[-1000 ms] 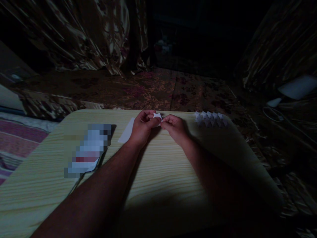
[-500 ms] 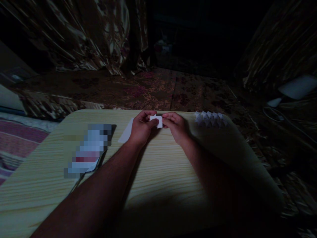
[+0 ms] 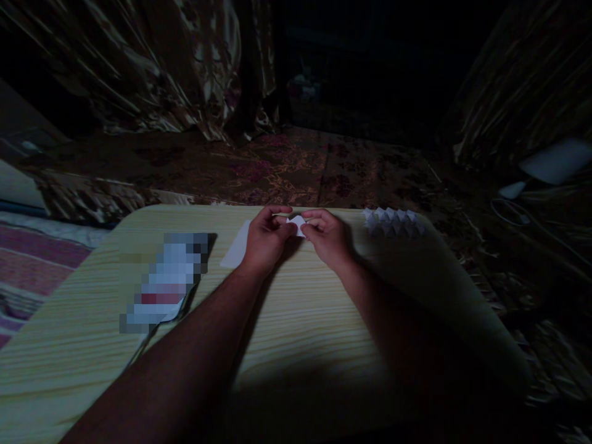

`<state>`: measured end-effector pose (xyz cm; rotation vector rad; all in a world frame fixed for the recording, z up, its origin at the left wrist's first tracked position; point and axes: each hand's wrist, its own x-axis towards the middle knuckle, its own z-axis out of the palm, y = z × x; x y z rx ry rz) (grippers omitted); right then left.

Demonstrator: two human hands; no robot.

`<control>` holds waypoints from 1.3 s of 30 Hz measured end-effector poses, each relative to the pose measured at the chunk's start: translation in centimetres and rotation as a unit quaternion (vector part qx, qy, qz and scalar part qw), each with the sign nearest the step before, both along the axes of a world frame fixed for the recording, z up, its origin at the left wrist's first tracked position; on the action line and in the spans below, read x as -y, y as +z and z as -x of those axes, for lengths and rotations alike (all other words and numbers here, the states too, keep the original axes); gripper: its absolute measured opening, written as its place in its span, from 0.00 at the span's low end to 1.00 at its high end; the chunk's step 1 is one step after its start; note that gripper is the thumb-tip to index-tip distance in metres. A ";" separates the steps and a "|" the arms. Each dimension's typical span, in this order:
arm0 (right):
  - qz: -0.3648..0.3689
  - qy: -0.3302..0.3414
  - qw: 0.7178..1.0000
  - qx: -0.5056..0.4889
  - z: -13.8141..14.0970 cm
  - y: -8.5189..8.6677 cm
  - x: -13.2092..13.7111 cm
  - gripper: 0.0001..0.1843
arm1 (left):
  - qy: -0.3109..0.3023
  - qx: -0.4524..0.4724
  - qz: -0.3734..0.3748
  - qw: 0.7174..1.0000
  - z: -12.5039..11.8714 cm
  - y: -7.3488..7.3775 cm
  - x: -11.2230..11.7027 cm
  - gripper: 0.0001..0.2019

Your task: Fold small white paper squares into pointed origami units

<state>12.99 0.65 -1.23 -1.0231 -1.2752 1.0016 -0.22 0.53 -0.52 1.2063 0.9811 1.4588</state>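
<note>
A small folded piece of white paper (image 3: 296, 224) is held between my two hands near the far edge of the table. My left hand (image 3: 267, 239) pinches its left side with the thumb in front. My right hand (image 3: 327, 235) grips the right side between thumb and fingers. Beside my left hand, partly behind it, white paper (image 3: 237, 245) lies flat on the table. To the right of my right hand stand several white folded paper pieces (image 3: 393, 223) with pointed tips, set close together in rows.
The wood-grain table (image 3: 296, 345) has rounded corners. A blurred-out device (image 3: 169, 277) with a cable lies on its left side. Beyond the table are a patterned cloth-covered surface (image 3: 259, 163) and curtains (image 3: 198, 61). A white lamp-like object (image 3: 555, 161) with a cord is at right.
The folded paper has turned in my fingers and now shows a pointed top. My right thumb and fingers have closed in on its right side.
</note>
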 end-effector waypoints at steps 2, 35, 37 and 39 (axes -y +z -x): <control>-0.007 -0.008 1.000 0.008 0.0 -0.2 -0.1 0.10 | 0.007 -0.022 -0.009 1.000 0.0 -0.1 0.0 0.15; -0.012 0.035 0.999 -0.040 -0.6 0.0 -0.3 0.02 | -0.010 0.001 0.018 1.000 0.1 -0.3 0.0 0.04; -0.017 0.032 0.999 -0.032 -0.7 0.0 -0.2 0.02 | -0.011 0.008 0.022 1.000 0.0 -0.1 0.2 0.05; -0.025 0.027 0.999 -0.024 -0.7 -0.1 -0.3 0.03 | -0.015 0.003 0.020 1.000 -0.1 0.0 0.3 0.06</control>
